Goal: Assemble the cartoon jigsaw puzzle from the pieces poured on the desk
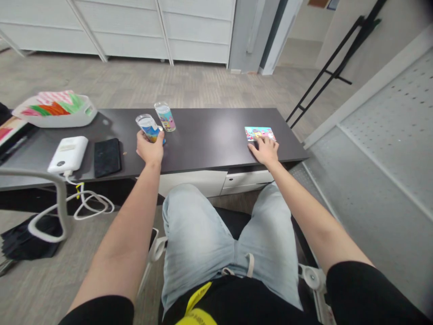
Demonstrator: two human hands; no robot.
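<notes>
My left hand (150,148) is wrapped around a clear, cup-like container (147,124) with a blue and yellow print, tilted slightly to the left. Just behind it stands a similar clear container (166,118) with a pink and blue print. Something small and round shows beside my left fingers, partly hidden by them. Toward the right end of the dark table (209,140), my right hand (265,151) rests with fingers apart on the near edge of a colourful printed card (252,132). That card lies flat, and my fingertips cover part of it.
On the left of the table are a black phone-like slab (107,158), a white power bank (69,153) with a white cable (88,198), and a white basket (64,119) of colourful packets. A perforated panel (382,144) borders the right side. White cabinets (128,29) stand beyond.
</notes>
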